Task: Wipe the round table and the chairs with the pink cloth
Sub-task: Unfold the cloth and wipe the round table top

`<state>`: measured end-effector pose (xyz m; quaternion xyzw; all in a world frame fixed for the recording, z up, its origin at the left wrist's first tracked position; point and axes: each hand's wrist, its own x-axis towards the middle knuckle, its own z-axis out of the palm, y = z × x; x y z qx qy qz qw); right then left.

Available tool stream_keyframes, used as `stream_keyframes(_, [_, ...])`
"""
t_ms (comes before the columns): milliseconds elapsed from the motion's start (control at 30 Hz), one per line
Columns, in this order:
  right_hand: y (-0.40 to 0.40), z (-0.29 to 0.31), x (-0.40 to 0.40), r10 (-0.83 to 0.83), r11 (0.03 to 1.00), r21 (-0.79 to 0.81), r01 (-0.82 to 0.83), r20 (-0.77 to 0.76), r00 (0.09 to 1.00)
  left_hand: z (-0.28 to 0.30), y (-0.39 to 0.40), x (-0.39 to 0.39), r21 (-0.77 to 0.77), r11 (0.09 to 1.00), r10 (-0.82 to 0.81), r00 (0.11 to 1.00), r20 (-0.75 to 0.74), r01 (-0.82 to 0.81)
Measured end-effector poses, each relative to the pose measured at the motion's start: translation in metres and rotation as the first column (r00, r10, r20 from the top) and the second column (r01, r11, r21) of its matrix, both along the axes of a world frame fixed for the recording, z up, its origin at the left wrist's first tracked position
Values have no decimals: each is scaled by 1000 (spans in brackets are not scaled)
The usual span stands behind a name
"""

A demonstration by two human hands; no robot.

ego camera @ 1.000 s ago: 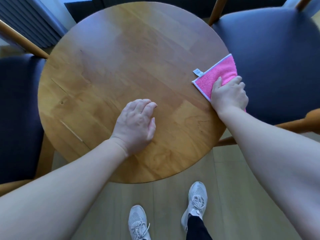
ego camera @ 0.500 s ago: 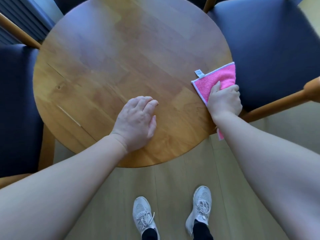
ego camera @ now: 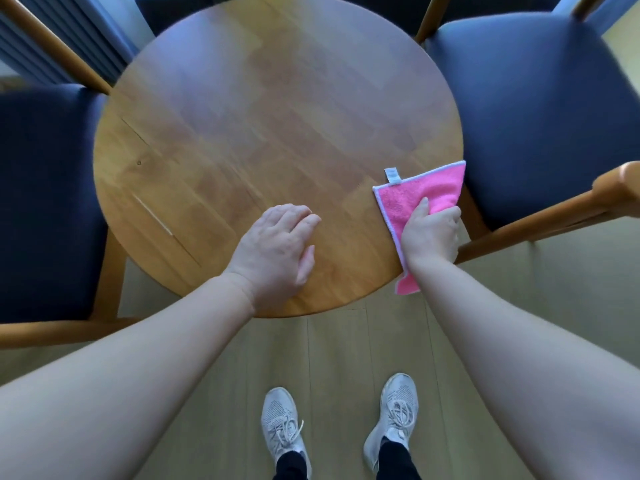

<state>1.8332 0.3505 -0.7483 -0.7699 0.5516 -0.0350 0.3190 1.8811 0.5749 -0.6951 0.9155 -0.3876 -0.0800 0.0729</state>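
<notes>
The round wooden table (ego camera: 242, 133) fills the middle of the view. The pink cloth (ego camera: 419, 195), with a white hem and tag, lies over the table's right rim, one corner hanging below the edge. My right hand (ego camera: 431, 235) grips the cloth at that rim, thumb on top and fingers curled over the edge. My left hand (ego camera: 273, 252) rests flat on the tabletop near the front edge, fingers relaxed. A dark blue chair seat (ego camera: 540, 109) stands to the right and another (ego camera: 45, 202) to the left.
The right chair's wooden armrest (ego camera: 554, 209) runs close under the cloth and my right hand. A wooden chair rail (ego camera: 52, 46) crosses the upper left. My two white shoes (ego camera: 339, 427) stand on pale wooden floor in front of the table.
My right hand has slid the pink cloth along the table's right rim toward me. My left hand has stayed in place on the tabletop.
</notes>
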Motion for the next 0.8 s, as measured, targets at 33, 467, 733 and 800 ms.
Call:
stream_keyframes(33, [6,-1,-3,-18,1000,20,18,6,1000,2,3,1,2,1000,0,1000,0,0])
stream_keyframes(467, [79,14,-36,-154,923,363,129,41,987,7,53,-24,-2,995,-104,995,-9,104])
stream_keyframes(733, [112,27,-63,-198,759,650,37,176,964,-1,67,-34,-76,995,-70,998,-3,70])
stream_keyframes(800, [124,27,-67,-156,758,652,-13,200,967,-3,73,-34,-79,995,-64,998,4,64])
